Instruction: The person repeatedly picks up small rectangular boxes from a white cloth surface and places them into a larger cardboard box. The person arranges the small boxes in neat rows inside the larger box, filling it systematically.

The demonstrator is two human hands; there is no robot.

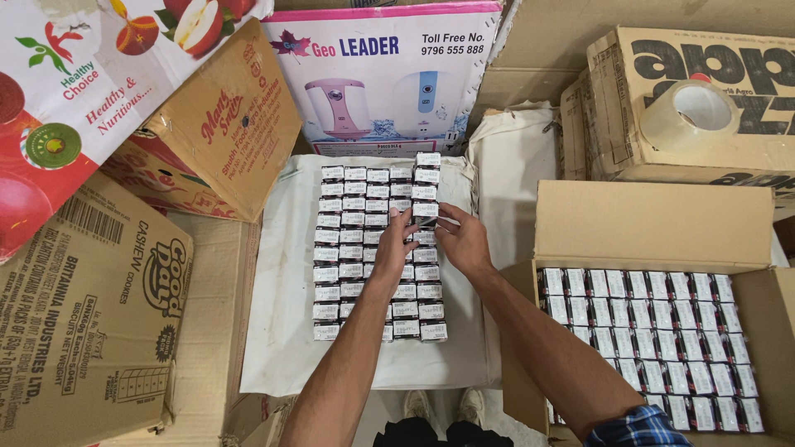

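**Hands on a grid of small boxes**

On the white cloth [281, 331] spread over the floor, we see a block of small boxes [356, 248] laid in neat rows, its long axis running away from us toward the water-heater carton [383, 79]. Our left hand [393, 248] lies over the block's right columns, fingers spread narrow and pressing down on the tops. Our right hand [465, 244] sits just beside it at the block's right edge, fingers closed on one small box [426, 210] held level with its row, its long side lying across the block, left to right. Near our right arm, an open cardboard carton [654, 228] holds many more of the same boxes, packed in rows. A roll of clear tape [691, 112] rests on a printed carton at upper right.
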